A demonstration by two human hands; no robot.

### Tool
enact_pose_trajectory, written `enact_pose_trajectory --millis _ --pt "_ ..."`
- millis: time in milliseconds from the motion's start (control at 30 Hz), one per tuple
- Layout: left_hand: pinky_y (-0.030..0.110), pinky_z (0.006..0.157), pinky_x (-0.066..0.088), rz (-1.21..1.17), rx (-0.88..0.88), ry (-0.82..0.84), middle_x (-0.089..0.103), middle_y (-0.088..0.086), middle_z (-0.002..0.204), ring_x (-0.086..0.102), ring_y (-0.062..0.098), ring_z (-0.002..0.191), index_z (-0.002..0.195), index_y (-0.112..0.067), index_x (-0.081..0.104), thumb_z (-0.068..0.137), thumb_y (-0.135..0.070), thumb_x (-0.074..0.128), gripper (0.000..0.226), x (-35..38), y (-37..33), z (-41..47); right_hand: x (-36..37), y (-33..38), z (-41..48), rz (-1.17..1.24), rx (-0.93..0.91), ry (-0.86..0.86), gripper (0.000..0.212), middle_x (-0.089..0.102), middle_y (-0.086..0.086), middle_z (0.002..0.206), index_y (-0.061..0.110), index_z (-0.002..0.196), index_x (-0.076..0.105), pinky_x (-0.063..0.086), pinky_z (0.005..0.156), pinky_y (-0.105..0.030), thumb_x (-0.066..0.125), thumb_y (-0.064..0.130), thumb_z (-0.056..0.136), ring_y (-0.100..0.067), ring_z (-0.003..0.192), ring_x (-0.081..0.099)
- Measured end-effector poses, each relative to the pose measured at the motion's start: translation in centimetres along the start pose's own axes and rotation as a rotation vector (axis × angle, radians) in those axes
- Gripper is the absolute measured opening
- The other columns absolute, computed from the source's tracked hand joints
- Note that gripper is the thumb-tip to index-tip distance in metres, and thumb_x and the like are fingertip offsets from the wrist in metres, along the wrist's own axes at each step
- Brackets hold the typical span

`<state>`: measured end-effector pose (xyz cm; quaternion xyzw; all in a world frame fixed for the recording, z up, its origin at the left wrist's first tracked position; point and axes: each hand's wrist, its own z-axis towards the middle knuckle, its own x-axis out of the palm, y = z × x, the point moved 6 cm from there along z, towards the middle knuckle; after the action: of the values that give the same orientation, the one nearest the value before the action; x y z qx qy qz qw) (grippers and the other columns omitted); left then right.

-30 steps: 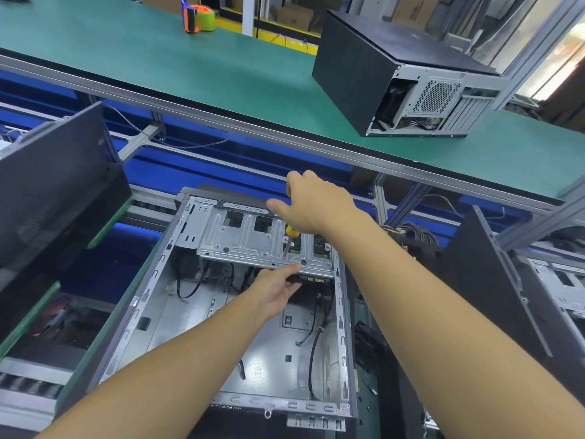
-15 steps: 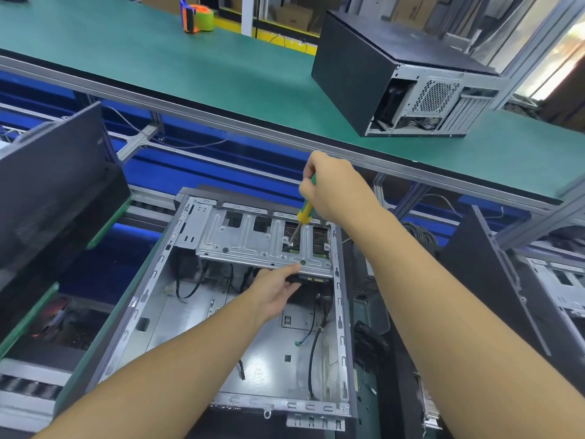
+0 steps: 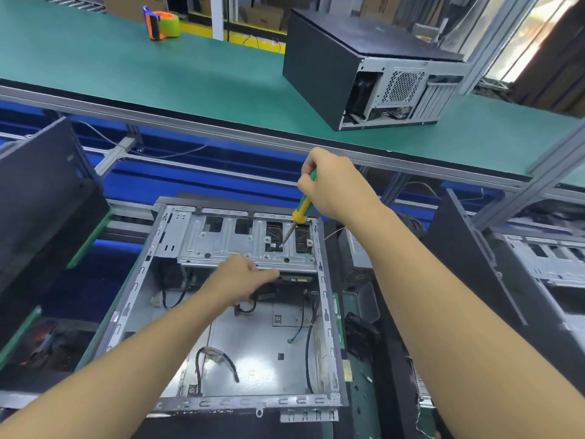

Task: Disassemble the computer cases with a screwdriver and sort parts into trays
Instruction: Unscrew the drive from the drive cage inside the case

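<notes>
Open case: one computer case (image 3: 221, 337) lies on its side below the green worktop (image 3: 158, 68), side panel off, metal floor bare but for loose black cables.
Drive cage: one silver bracket (image 3: 234, 245) spans the case's far end; what sits under it is mostly hidden.
Screwdriver: one, green and yellow handle (image 3: 302, 207), tilted, its tip down on the bracket near a cutout; the screw itself is too small to make out.
Right hand: the right hand (image 3: 332, 185) is closed around the top of the handle.
Left hand: the left hand (image 3: 247, 274) reaches under the bracket's near edge, fingers curled; whether it grips anything there I cannot tell.
Second case: one closed black case (image 3: 364, 64) sits on the worktop, rear grille showing.
Tape dispenser: one, orange and green (image 3: 161, 22), at the worktop's far edge.
Edges: dark panels left and right are cut off by the frame.
</notes>
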<state>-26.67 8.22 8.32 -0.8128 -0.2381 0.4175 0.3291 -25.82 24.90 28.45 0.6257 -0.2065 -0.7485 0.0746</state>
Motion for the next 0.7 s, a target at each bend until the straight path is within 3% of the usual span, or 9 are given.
enact_pose_trajectory --millis 67,133,200,300,367,467,533,600,700 --pt "0.024 0.054 0.043 -0.009 0.188 -0.184 0.065 -0.008 0.081 0.061 0.009 0.064 0.089 -0.020 0.059 0.080 -0.052 0.076 0.038 -1.7 -2.0 -0.4 -0.3 0.1 -0.1 0.016 -0.003 -0.007 0.005 0.056 -0.002 0.085 0.015 0.097 0.052 0.037 0.054 -0.034 0.052 0.020 0.096 -0.022 0.066 0.049" --pt "0.018 0.065 0.048 -0.144 0.317 -0.124 0.062 -0.012 0.111 0.066 0.005 0.086 0.122 -0.027 0.053 0.082 -0.041 0.078 0.049 -1.3 -3.8 -0.8 -0.6 0.2 -0.2 0.019 -0.006 -0.012 0.006 0.055 -0.001 0.086 0.015 0.097 0.053 0.035 0.055 -0.034 0.053 0.021 0.096 -0.020 0.066 0.047" --pt "0.015 0.070 0.052 -0.229 0.358 -0.053 0.059 -0.015 0.122 0.067 0.002 0.092 0.137 -0.030 0.050 0.084 -0.032 0.079 0.060 -0.4 -5.0 -0.7 -1.0 0.4 -0.5 0.023 -0.005 -0.012 0.007 0.054 0.001 0.084 0.015 0.098 0.052 0.034 0.053 -0.033 0.053 0.022 0.096 -0.017 0.064 0.046" --pt "0.031 0.081 0.060 -0.270 0.397 -0.102 0.074 -0.007 0.096 0.071 0.006 0.081 0.115 -0.022 0.069 0.089 -0.020 0.074 0.027 0.6 -6.0 -0.3 -1.7 0.3 -1.2 0.034 0.005 -0.024 0.007 0.052 0.004 0.080 0.015 0.098 0.053 0.036 0.053 -0.033 0.053 0.021 0.095 -0.015 0.063 0.046" --pt "0.031 0.079 0.061 -0.303 0.400 -0.104 0.076 -0.002 0.077 0.072 0.009 0.071 0.098 -0.019 0.073 0.092 -0.014 0.070 0.009 1.2 -6.4 0.0 -2.4 -0.2 -1.9 0.047 0.023 -0.040 0.008 0.052 0.004 0.079 0.014 0.098 0.054 0.040 0.055 -0.034 0.052 0.020 0.095 -0.016 0.062 0.046" --pt "0.022 0.066 0.060 -0.301 0.360 -0.015 0.075 0.001 0.070 0.073 0.012 0.064 0.099 -0.011 0.073 0.092 -0.011 0.069 0.008 2.8 -6.6 0.2 -3.5 -1.6 -3.1 0.038 0.064 -0.070 0.009 0.053 0.001 0.081 0.012 0.100 0.054 0.045 0.059 -0.037 0.052 0.019 0.095 -0.021 0.063 0.048" --pt "0.023 0.058 0.059 -0.228 0.357 0.108 0.075 0.002 0.071 0.072 0.015 0.062 0.098 -0.011 0.071 0.093 -0.012 0.068 0.006 4.8 -7.2 0.0 -4.3 -3.1 -4.0 -0.001 0.100 -0.094 0.010 0.058 -0.004 0.086 0.010 0.102 0.054 0.044 0.059 -0.037 0.051 0.018 0.096 -0.026 0.066 0.052" --pt "0.026 0.053 0.056 -0.045 0.451 0.237 0.075 0.000 0.071 0.072 0.016 0.059 0.089 -0.013 0.068 0.096 -0.017 0.065 0.008 7.6 -8.7 -0.8 -4.7 -5.0 -5.1 -0.040 0.140 -0.101 0.009 0.059 -0.007 0.089 0.010 0.102 0.053 0.040 0.058 -0.035 0.051 0.017 0.097 -0.029 0.068 0.053" --pt "0.017 0.046 0.048 0.255 0.574 0.389 0.072 -0.007 0.063 0.066 0.008 0.048 0.079 -0.015 0.066 0.097 -0.030 0.063 0.024 13.0 -11.2 -2.0 -5.1 -8.2 -7.2 -0.072 0.219 -0.104 0.011 0.062 -0.012 0.090 0.007 0.103 0.054 0.040 0.059 -0.037 0.050 0.016 0.098 -0.030 0.066 0.051"
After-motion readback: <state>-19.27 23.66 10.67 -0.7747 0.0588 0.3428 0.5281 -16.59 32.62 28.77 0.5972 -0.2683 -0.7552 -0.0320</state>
